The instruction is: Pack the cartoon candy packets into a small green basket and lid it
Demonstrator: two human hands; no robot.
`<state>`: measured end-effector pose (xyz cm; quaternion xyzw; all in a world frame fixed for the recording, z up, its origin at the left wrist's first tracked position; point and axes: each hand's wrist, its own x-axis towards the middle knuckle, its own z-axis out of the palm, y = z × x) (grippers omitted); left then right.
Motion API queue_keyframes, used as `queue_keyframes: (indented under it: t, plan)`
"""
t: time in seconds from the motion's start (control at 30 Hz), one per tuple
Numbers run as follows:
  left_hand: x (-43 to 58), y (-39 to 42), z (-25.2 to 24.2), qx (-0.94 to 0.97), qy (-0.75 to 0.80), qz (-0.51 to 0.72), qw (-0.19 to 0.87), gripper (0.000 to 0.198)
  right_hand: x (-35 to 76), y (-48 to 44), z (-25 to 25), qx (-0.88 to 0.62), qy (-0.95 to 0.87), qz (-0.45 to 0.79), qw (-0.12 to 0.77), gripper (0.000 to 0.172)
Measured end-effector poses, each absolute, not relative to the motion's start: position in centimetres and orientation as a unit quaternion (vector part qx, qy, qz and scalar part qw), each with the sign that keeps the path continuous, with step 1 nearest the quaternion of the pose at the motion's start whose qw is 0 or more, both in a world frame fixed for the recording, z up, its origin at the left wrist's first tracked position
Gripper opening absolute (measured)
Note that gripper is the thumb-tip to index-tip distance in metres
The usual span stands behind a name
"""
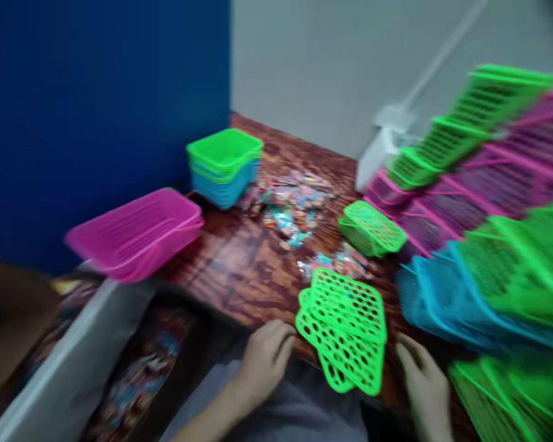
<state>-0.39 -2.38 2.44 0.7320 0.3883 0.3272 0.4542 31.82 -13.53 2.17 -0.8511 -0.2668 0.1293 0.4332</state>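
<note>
blue wall (105, 123) fills the upper left, grey wall (313, 73) meets it and runs to the upper right. wood-grain table (239, 276) below, dark reddish brown, in the corner of the two. right side: big bank of nested baskets (498, 301), tipped on a slant, in rows of green, pink and blue, blurred. lower left: open box (80, 362) with pale grey side, many small wrapped pieces (142, 374) inside, too blurred to name. pink baskets (138, 233), nested, lie at the left edge of the table, tilted toward the box. behind them a basket stack (225, 166) stands upright, green on top, blue underneath, near the blue wall. grey clothing (299, 399) of the person shows at bottom centre. green perforated panels (348, 304), a few, overlap in a fanned pile at the near edge of the table, between the two hands. left hand (268, 351) is at the pile's left side, fingers curled and close together; cannot tell if it touches or grips a panel. right hand (424, 383) is just right of the pile, fingers loosely parted, holding nothing visible. shiny packets (295, 202) in a mixed heap mid-table. small green basket (372, 228) sits right of the heap. few more packets (338, 264) right behind the panels.
</note>
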Motion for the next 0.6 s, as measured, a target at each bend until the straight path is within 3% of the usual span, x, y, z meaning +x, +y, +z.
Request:
queue_keyframes:
  t: [0.13, 0.37, 0.6]
  plan:
    - [1.5, -0.8, 2.5, 0.733, 0.403, 0.280, 0.471, 0.023, 31.6, -15.6, 1.2, -0.822, -0.211, 0.151, 0.508, 0.068]
    - [5.0, 2.5, 1.0, 0.735, 0.465, 0.216, 0.444, 0.043, 31.6, -14.7, 0.7, -0.788, -0.119, 0.254, 0.547, 0.093]
    - [10.0, 4.0, -1.1, 0.659, 0.467, 0.248, 0.535, 0.056, 30.4, -9.9, 1.3, -0.695, -0.150, 0.340, 0.615, 0.066]
